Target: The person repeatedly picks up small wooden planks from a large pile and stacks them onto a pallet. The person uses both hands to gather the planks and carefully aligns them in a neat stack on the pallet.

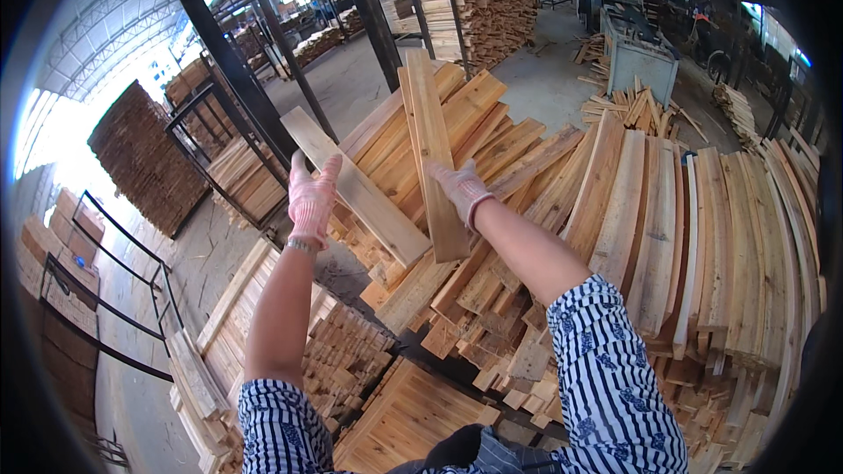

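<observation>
Two light wooden planks spread apart above the pile in front of me, their lower ends close together. My left hand [313, 197], in a pale knitted glove, is at the outer edge of the left plank [364, 193]; its thumb lies over the face and its fingers extend along the side. On the right plank [428, 123], which stands more upright, my gloved right hand [461, 190] has its thumb on the face and its fingers by the outer edge. The undersides of both planks are hidden. Below them lies a loose pile of planks [492, 96].
Rows of long boards [641, 228] fill the right side. Stacked strips [342, 360] lie below my left arm. A dark metal frame [233, 61] rises at far left, with a black rail [114, 351] nearer. Tall wood stacks [479, 13] and a pale machine [641, 61] stand behind.
</observation>
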Tool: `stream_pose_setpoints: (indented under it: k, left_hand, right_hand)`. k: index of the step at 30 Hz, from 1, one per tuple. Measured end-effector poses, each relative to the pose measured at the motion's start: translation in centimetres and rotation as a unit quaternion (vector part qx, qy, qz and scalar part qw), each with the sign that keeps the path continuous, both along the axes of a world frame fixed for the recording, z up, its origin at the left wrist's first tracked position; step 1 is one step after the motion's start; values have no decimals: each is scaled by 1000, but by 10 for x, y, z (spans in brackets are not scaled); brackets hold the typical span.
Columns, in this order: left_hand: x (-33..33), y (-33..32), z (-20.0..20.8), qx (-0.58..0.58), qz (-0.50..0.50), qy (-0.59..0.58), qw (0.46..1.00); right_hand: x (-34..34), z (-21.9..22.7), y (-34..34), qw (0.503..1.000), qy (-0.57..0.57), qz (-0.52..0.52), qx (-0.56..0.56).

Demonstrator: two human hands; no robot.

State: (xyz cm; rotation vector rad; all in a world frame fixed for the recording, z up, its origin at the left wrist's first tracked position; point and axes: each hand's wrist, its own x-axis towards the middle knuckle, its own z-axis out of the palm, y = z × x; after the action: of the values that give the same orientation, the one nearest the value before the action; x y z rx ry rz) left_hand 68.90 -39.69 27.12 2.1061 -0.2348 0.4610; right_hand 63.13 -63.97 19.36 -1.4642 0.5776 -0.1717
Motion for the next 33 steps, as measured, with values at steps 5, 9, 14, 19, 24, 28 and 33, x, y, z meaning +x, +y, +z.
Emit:
stream_pose_setpoints:
  k: [5, 9, 14, 19, 24, 28, 33]
  left_hand:
    - [55, -4, -57, -56, 54, 226, 971]
    - [36, -26, -29, -24, 4, 124, 992]
    - [-6, -70, -56, 245, -110, 117, 956]
    - [-4, -33, -17, 291, -338, 174, 878]
    - [71, -36, 22, 307, -61, -45, 949]
    - [147, -13, -32, 283, -62, 93, 953]
    - [143, -27, -40, 245, -160, 191, 937]
  right_hand:
    - [5, -22, 15, 998, 25, 3, -57]
    - [5, -25, 17, 993, 28, -5, -115]
    - [7, -19, 14, 998, -21, -30, -41]
    - [5, -4, 8, 999, 43, -16, 10]
    - [-6, -9, 8, 997, -33, -41, -60]
    - [-9, -25, 20, 993, -90, -4, -74]
    - [-2, -17, 15, 994, 39, 3, -100]
